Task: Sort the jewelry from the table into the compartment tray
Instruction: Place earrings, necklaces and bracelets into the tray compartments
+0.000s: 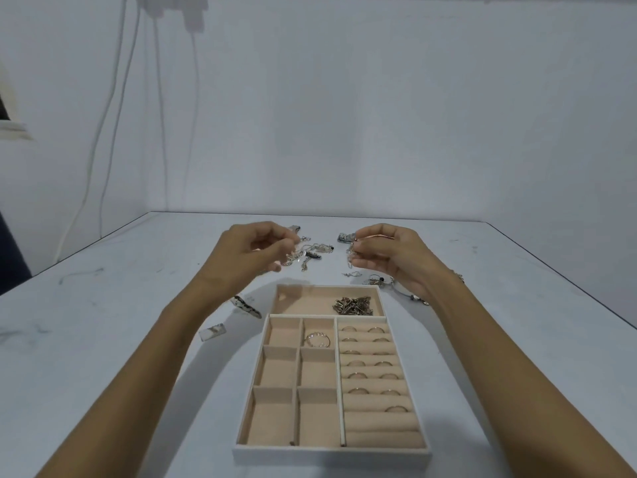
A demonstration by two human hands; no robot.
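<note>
Nearest, at six o'clock: the compartment tray point(331, 455), white-rimmed, beige-lined; along its right side, rings point(358, 376) seated in the roll slots, the nearest rolls bare; on its left, six small compartments, only the far-right one filled, with a beaded bracelet point(317, 339); across its far end, one long compartment with a heap of dark chains point(353, 305) toward three o'clock. On the table point(103, 322), off the tray's ten o'clock corner, a mottled hair clip point(246, 307) and a small rectangular piece point(212, 332); off the one o'clock corner, a scatter of small silver pieces point(375, 280), partly hidden by the right wrist. Further out, at twelve, both hands raised over the loose jewelry pile point(312, 255). Looks mid-pick, perhaps teasing tangled pieces apart; sorting well begun, far from finished. Next, probably: free one piece without dragging the rest, judge its kind, carry it back toward six o'clock into a matching compartment — a job for a light, steady pinch, for fear of snags. The left hand point(255, 250): fingers curled, thumb and fingertips pinching a silver chain point(293, 255), blurred — cannot tell whether lifted clear of the pile. The right hand point(389, 257): thumb and forefinger closed on a dangling silver piece point(351, 258), other fingers loosely bent.
</note>
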